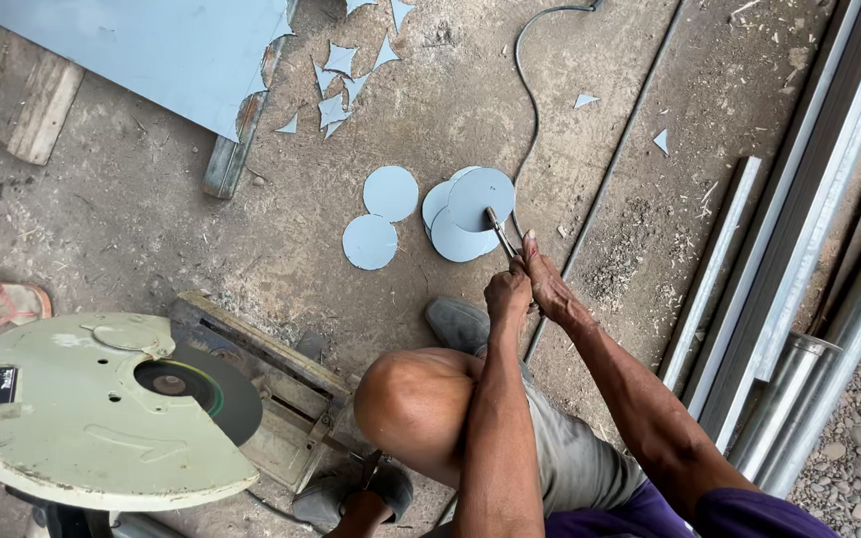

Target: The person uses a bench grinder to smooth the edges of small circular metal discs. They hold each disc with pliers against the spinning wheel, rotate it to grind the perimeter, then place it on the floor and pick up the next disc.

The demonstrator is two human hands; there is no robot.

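Both hands gripped a metal tool against a round blue disc on the dirt floor.

At ten o'clock lay the big blue sheet (142,50), and at eight o'clock stood the pale green cut-off saw (102,408) with its dark wheel. Long metal channels (799,269) ran along the three o'clock side. From five o'clock the person's forearms reached toward the centre. The left hand (507,296) was clenched round the tool's handle, and the right hand (548,284) was wrapped tight just beside it, touching. The tool (500,235) pressed on the top disc (481,197) of a small stack at about twelve o'clock from the hands. Two loose discs (381,219) lay just at nine o'clock of that stack. Blue offcuts (336,90) were scattered near eleven o'clock.
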